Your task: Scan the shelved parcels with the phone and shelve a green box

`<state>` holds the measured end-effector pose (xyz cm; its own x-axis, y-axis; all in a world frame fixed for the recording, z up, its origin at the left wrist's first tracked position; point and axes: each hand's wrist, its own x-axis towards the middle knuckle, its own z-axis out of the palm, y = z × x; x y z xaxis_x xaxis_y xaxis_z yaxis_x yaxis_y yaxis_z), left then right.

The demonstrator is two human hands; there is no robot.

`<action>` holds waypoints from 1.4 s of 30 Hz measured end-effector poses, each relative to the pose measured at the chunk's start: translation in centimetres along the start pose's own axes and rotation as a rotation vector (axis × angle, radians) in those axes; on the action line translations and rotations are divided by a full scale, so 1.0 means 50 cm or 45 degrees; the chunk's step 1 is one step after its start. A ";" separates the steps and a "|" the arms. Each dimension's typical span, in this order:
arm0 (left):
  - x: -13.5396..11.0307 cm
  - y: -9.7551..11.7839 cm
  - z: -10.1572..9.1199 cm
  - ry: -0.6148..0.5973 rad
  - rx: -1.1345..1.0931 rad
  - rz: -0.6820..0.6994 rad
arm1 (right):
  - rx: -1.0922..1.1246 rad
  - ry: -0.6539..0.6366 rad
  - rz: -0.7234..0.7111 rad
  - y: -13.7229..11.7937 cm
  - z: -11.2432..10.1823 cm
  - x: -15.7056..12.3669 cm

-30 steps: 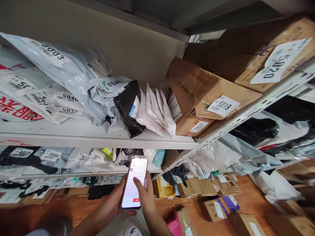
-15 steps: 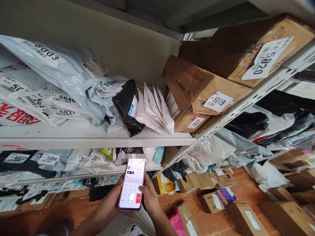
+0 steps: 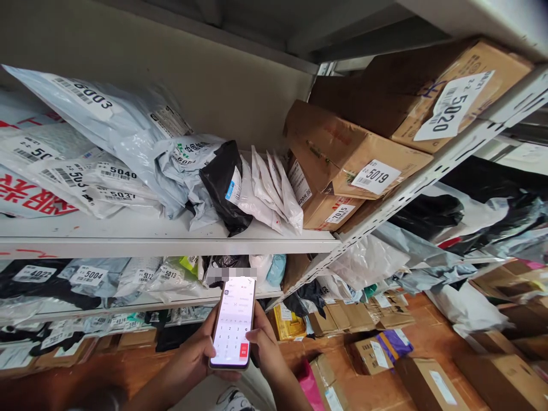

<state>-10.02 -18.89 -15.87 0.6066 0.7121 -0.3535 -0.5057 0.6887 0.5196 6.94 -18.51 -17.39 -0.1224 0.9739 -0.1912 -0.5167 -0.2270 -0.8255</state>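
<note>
Since a second ago the phone [image 3: 233,322] shows a number keypad where its screen was mostly blank, and the right hand's thumb has slid to the screen's right edge. Both hands clasp it just below the front edge of the white shelf [image 3: 128,237]: the left hand [image 3: 194,357] cradles its left side and the right hand [image 3: 265,348] grips its right side. On that shelf lie a black bag [image 3: 225,185] and a cardboard box [image 3: 355,160] labelled 5019.

Soft, even light is filling the frame, the phone screen [image 3: 233,322] glowing brightly. Shelf edges [image 3: 428,176] are bowing at the right, the lower left blurring.
</note>
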 end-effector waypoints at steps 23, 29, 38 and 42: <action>0.052 -0.008 0.010 -0.014 0.387 -0.268 | 0.299 0.148 0.109 -0.010 0.000 -0.018; 0.182 0.060 -0.061 0.870 1.344 0.649 | 0.325 0.369 0.099 -0.020 -0.040 -0.034; 0.266 0.076 -0.088 0.895 1.453 0.897 | 0.419 0.470 0.000 -0.045 -0.055 -0.053; 0.285 0.081 -0.100 1.083 1.572 0.934 | 0.413 0.451 -0.023 -0.042 -0.056 -0.056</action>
<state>-6.47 -5.27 -22.68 -0.2175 0.9647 0.1482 0.4938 -0.0222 0.8693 10.75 -20.77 -16.59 0.1566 0.9057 -0.3940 -0.7608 -0.1438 -0.6329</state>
